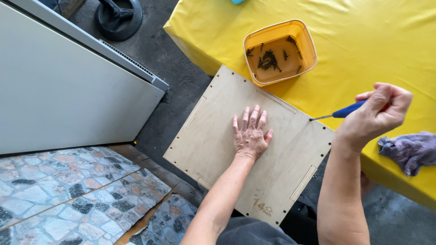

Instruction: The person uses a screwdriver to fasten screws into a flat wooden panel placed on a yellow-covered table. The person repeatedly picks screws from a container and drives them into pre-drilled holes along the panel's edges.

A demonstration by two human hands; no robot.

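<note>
A table covered with a yellow cloth (363,31) occupies the upper right of the view. A rectangular plywood panel (213,140) is laid flat at the table's near corner, part of it overhanging the edge above the dark floor. Small holes are seen along the panel's edges, and narrow slots near its sides. An orange plastic tub (309,43) stands on the cloth just beyond the panel's far edge; dark screws (269,60) are scattered in its bottom. A grey rag (411,149) lies on the cloth at the right.

The left hand (249,136) is pressed flat on the middle of the panel, fingers spread, with nothing held. The right hand (377,113) is closed in a fist around the blue handle of a screwdriver (345,111). The metal tip is placed at the panel's right-hand far edge.
</note>
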